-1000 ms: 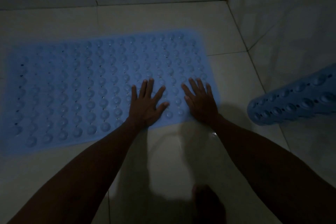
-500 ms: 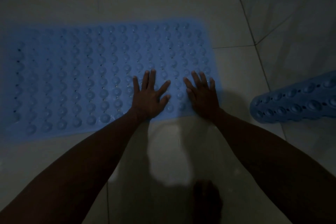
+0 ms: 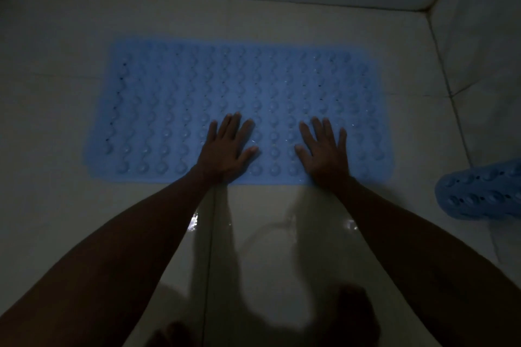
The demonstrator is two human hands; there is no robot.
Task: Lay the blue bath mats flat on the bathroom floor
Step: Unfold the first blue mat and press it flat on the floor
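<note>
A blue bath mat (image 3: 174,98) with rows of round bumps lies spread flat on the pale tiled floor (image 3: 56,205). My left hand (image 3: 227,148) presses palm-down on its near edge, fingers straight and spread. My right hand (image 3: 324,149) presses flat on the same edge further right, fingers also straight. A second blue mat (image 3: 479,191), still rolled into a tube, lies at the right edge of the view, apart from both hands.
Tiled walls (image 3: 479,51) meet in a corner at the upper right, close behind the flat mat. The floor between me and the mat is wet and glossy. My toes (image 3: 355,310) show at the bottom. The light is dim.
The view has shifted so the whole mat now shows. My hands have moved apart along the mat's near edge, still pressing flat on it.
</note>
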